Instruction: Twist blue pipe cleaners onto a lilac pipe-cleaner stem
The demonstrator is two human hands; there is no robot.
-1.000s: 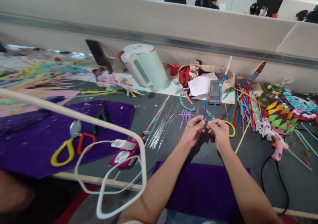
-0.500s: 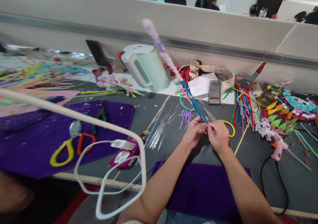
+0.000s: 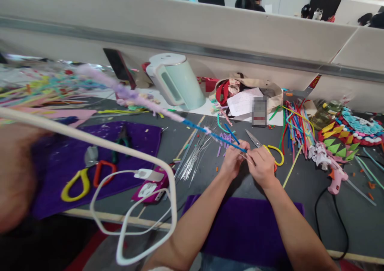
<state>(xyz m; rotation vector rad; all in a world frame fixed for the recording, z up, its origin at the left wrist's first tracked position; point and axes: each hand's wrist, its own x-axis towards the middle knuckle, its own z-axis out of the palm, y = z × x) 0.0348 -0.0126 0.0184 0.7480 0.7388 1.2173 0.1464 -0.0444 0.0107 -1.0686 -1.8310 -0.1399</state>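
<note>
Both hands are on the blue lower end of a long pipe-cleaner stem [image 3: 156, 110], whose far part is fuzzy pink and lilac and points up to the left. My left hand [image 3: 233, 159] pinches the blue end, and a short blue strand [image 3: 231, 133] sticks up beside its fingers. Right against it, my right hand [image 3: 263, 165] is closed at the tip, with its fingertips partly hidden. Just beyond the right hand lie scissors [image 3: 279, 154] with yellow handles. Cut purple pieces [image 3: 221, 145] lie left of the fingers.
Thin metal wires [image 3: 192, 165], a pale kettle [image 3: 183, 83] and bundled coloured pipe cleaners [image 3: 297, 125] stand around. A pink glue gun [image 3: 336, 179] lies right. A white cable [image 3: 173, 199] hangs across the left foreground. Another person's blurred arm [image 3: 16, 175] is at far left.
The stem has swung down to the left, from steep to a shallow slant. A short blue strand now stands apart from it. The other person's arm has come further into view.
</note>
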